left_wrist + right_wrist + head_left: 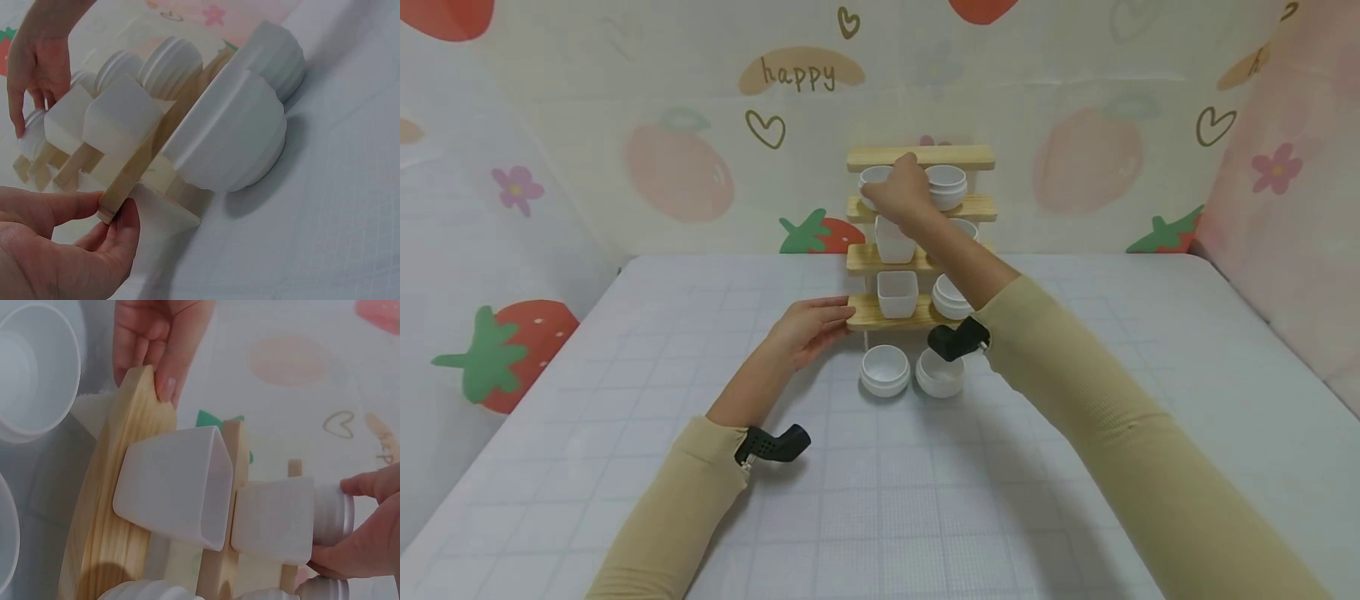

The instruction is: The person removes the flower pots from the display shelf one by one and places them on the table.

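A tiered stand with wooden planks (857, 312) holds white pots. My left hand (811, 329) pinches the left end of its lowest plank, thumb and fingers on opposite faces in the left wrist view. Up on the second plank from the top, my right hand (901, 192) grips a white round pot (331, 515) at the left. Beside that pot stands another round pot (947, 187). Below are two square pots, an upper one (894, 241) and a lower one (897, 294), stacked along the left side. Right of the lower square pot sits a round pot (951, 297).
Two white round bowls, a left one (885, 372) and a right one (940, 373), stand on the table in front of the stand. My right forearm crosses over the stand's right side, partly hiding a round pot (964, 227). Behind hangs a printed cloth (700, 75).
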